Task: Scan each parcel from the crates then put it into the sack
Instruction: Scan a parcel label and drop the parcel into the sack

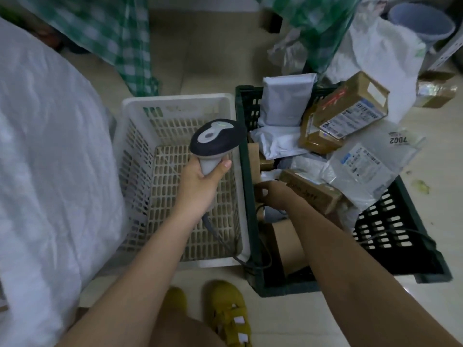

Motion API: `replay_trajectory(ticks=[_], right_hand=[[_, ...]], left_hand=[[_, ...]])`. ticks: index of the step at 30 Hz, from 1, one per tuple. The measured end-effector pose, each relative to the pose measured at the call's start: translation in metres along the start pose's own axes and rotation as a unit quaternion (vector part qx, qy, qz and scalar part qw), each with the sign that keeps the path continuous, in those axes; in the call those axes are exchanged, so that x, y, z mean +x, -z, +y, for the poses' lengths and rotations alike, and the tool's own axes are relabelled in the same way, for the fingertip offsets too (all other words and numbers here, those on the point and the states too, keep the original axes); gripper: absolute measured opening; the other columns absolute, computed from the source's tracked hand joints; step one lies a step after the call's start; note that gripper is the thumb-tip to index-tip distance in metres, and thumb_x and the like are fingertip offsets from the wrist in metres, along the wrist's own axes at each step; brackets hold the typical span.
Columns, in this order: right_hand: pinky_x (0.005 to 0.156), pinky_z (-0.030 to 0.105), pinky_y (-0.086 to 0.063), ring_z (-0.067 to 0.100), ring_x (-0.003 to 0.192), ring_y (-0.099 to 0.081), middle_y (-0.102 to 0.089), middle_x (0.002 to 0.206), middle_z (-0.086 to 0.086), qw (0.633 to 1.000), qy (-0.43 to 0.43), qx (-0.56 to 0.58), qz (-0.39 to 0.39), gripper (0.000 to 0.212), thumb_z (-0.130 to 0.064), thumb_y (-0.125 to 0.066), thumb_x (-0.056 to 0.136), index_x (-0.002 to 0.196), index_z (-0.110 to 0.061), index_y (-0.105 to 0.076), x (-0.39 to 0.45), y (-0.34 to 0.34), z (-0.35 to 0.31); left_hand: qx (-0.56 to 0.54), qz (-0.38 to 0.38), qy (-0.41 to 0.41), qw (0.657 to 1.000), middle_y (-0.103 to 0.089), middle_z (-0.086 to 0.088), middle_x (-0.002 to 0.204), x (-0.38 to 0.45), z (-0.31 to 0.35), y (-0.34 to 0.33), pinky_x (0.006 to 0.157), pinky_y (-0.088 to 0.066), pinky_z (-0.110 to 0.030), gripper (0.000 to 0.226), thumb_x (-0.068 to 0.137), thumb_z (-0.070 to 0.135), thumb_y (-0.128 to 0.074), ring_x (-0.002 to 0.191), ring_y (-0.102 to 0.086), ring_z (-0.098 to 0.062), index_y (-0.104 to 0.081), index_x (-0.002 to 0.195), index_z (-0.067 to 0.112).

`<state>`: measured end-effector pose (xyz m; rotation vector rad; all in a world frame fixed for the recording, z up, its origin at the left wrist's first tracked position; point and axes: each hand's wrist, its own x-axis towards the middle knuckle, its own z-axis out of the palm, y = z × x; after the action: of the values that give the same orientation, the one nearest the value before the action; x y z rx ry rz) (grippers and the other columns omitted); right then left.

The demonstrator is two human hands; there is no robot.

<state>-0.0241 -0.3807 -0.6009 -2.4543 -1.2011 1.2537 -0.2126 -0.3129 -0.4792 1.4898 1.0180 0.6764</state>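
While reaching for a parcel: picking step, scan not begun.
Left hand (pixel 200 179): wrapped round scanner (pixel 215 144), above white crate (pixel 175 103).
Right hand (pixel 269 194): in dark crate (pixel 400 246), curled on brown box (pixel 313 194); hold unclear.
Sack (pixel 50 146): far left.
Next: lift box, turn label to scanner.

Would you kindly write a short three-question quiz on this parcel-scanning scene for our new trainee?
1. True or false: the white crate holds parcels.
2. Which hand holds the scanner?
3. The right hand reaches into: A) the white sack B) the dark green crate C) the white crate.

Key: 1. False, no parcels show in it. 2. The left hand. 3. B.
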Motion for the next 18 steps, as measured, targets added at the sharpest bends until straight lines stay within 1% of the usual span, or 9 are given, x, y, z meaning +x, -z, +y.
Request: replay_trajectory(ticks=[1,2,5,7,10,13,15,17,18], right_hand=[[0.092,0.018,-0.044,0.026,0.122,-0.053,-0.057,0.133,0.004,1.000,-0.007,-0.003,0.007,0.038,-0.028,-0.055,0.095,0.131,-0.018,-0.058,0.001,-0.001,0.004],[0.089,0.017,-0.045,0.027,0.121,-0.053,-0.058,0.132,0.004,0.999,-0.013,-0.023,0.018,0.038,-0.028,-0.055,0.095,0.131,-0.017,-0.058,0.001,-0.001,0.009],[0.094,0.035,-0.048,0.032,0.115,-0.056,-0.061,0.126,0.011,0.989,-0.021,-0.124,0.073,0.037,-0.033,-0.051,0.095,0.128,-0.017,-0.059,-0.005,0.001,0.026],[0.093,0.039,-0.048,0.034,0.112,-0.057,-0.063,0.121,0.016,0.988,-0.028,-0.130,0.078,0.040,-0.038,-0.047,0.097,0.125,-0.010,-0.059,-0.010,0.003,0.034],[0.091,0.037,-0.048,0.033,0.110,-0.058,-0.064,0.119,0.015,0.993,-0.043,-0.086,0.062,0.042,-0.043,-0.047,0.097,0.121,-0.011,-0.061,-0.010,0.006,0.037],[0.080,0.035,-0.043,0.035,0.108,-0.057,-0.062,0.117,0.018,0.992,-0.057,-0.003,0.110,0.049,-0.044,-0.057,0.092,0.122,-0.006,-0.052,0.000,-0.004,0.025],[0.077,0.037,-0.043,0.036,0.106,-0.058,-0.060,0.116,0.018,0.988,-0.078,0.045,0.128,0.047,-0.034,-0.061,0.092,0.125,-0.006,-0.043,0.004,-0.016,0.018],[0.077,0.039,-0.043,0.037,0.107,-0.058,-0.058,0.120,0.018,0.982,-0.101,0.065,0.146,0.042,-0.022,-0.057,0.094,0.128,-0.008,-0.037,0.007,-0.026,0.018],[0.077,0.040,-0.043,0.037,0.108,-0.058,-0.058,0.120,0.017,0.979,-0.107,0.077,0.155,0.042,-0.021,-0.056,0.094,0.129,-0.009,-0.036,0.008,-0.028,0.021]], left_hand=[[0.000,-0.002,0.000,1.000,-0.065,0.006,0.111,0.000,-0.001,0.000,0.086,-0.047,-0.015,0.038,0.090,0.017,-0.066,0.099,-0.061,-0.001,-0.057,0.127,0.014],[0.002,-0.005,0.001,1.000,-0.066,0.005,0.113,0.000,-0.002,0.000,0.087,-0.048,-0.017,0.038,0.090,0.017,-0.065,0.100,-0.061,-0.003,-0.057,0.127,0.014],[-0.006,-0.011,0.012,1.000,-0.068,0.003,0.109,-0.002,-0.006,0.001,0.086,-0.048,-0.023,0.034,0.090,0.018,-0.065,0.098,-0.063,-0.007,-0.060,0.123,0.013],[-0.013,-0.015,0.018,1.000,-0.068,0.002,0.110,-0.003,-0.008,0.001,0.085,-0.048,-0.020,0.034,0.090,0.017,-0.065,0.099,-0.063,-0.008,-0.060,0.123,0.012],[-0.007,-0.024,0.018,1.000,-0.068,0.001,0.113,-0.005,-0.008,-0.002,0.086,-0.048,-0.020,0.036,0.090,0.018,-0.065,0.102,-0.063,-0.008,-0.059,0.126,0.013],[-0.011,-0.027,0.019,0.999,-0.068,0.008,0.109,-0.007,-0.006,-0.005,0.087,-0.049,-0.020,0.031,0.090,0.019,-0.066,0.099,-0.063,-0.004,-0.060,0.120,0.021],[-0.008,-0.031,0.022,0.999,-0.068,0.008,0.108,-0.009,-0.007,-0.005,0.090,-0.050,-0.024,0.030,0.090,0.019,-0.066,0.099,-0.063,-0.004,-0.060,0.120,0.020],[-0.007,-0.037,0.024,0.999,-0.068,0.004,0.111,-0.011,-0.009,-0.004,0.092,-0.050,-0.025,0.035,0.090,0.019,-0.066,0.101,-0.064,-0.006,-0.060,0.124,0.014],[-0.009,-0.038,0.024,0.999,-0.068,0.003,0.113,-0.012,-0.010,-0.004,0.092,-0.050,-0.024,0.036,0.090,0.019,-0.066,0.102,-0.063,-0.007,-0.059,0.125,0.012]])
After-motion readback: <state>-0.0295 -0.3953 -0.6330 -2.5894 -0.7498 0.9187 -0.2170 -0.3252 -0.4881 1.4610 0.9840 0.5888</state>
